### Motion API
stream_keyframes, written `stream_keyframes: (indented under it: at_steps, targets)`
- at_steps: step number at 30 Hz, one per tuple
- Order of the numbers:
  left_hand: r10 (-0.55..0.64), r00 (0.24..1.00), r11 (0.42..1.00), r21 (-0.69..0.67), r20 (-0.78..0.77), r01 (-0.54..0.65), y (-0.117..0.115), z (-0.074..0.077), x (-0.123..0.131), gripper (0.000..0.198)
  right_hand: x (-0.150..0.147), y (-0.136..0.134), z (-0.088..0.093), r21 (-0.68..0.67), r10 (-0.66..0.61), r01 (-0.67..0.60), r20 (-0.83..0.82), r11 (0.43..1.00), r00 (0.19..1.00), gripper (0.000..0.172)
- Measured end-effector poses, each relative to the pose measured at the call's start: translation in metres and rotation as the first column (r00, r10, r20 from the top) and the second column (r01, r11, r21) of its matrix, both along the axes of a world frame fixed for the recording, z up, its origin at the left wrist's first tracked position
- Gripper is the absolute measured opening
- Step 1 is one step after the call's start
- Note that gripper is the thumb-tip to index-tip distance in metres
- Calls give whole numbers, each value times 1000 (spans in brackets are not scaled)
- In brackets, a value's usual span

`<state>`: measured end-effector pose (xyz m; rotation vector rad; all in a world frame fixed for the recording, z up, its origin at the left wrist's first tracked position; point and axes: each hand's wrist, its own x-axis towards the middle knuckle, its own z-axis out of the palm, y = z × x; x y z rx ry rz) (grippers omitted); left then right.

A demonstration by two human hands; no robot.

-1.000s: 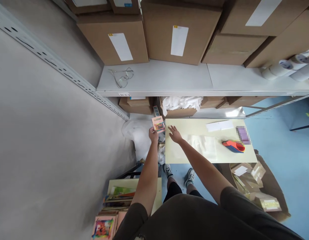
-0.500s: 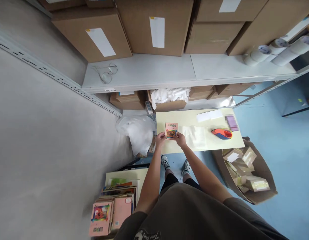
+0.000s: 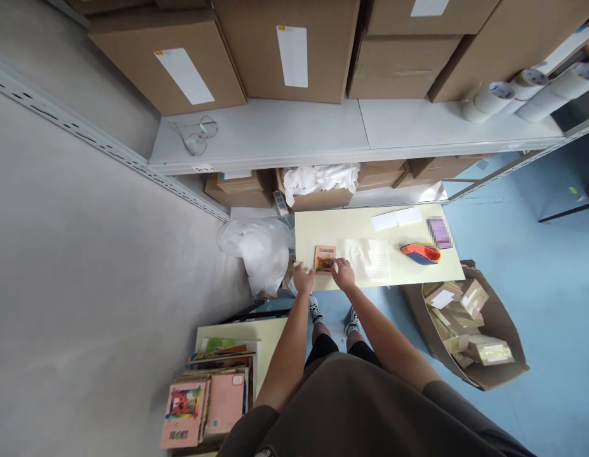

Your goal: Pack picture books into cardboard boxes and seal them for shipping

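A small pink book (image 3: 325, 252) with a colourful picture on its cover lies on the pale table (image 3: 318, 222), near its left front part. My left hand (image 3: 303, 278) is just left of the book, apart from it, with thumb and fingers spread. At the book's right edge is my right hand (image 3: 343, 274), its thumb and bent fingers closed on that edge. Just right of the book lies a crumpled, whitish translucent sheet or bag (image 3: 365, 257). Further right on the table stands an orange and blue tape dispenser (image 3: 421, 253).
A white strip (image 3: 397, 219) and a purple item (image 3: 440, 233) lie on the table. Shelves ahead hold cartons (image 3: 289, 57), glasses (image 3: 199, 136) and tape rolls (image 3: 489, 100). Lower left are stacked books (image 3: 225, 400); at right, a large box (image 3: 511, 330) holds small parcels.
The book has come down towards me onto the table. My left hand has let go and moved slightly away from it; my right hand stays at its right edge.
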<state>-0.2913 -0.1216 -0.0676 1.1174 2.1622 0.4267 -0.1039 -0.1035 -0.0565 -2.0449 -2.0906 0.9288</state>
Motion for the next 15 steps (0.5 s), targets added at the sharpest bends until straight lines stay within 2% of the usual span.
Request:
stream_keyframes:
  at_steps: [3, 6, 10, 15]
  targets:
    - [-35, 999, 999, -28, -25, 34, 3, -5, 1, 53, -12, -4, 0, -110, 172, -164, 60, 980, 983, 67]
    - [-7, 1000, 997, -75, -29, 5, 10, -10, 0, 46, -26, -8, -3, -170, 264, -243, 112, 955, 958, 74]
    - [43, 998, 994, -97, 41, -39, 16, -12, -2, 36, -41, -12, -8, -124, 299, -285, 115, 951, 947, 76]
    - [74, 993, 983, -174, 88, -58, 21, -11, 6, 24, -43, -12, -9, -148, 268, -250, 117, 957, 956, 75]
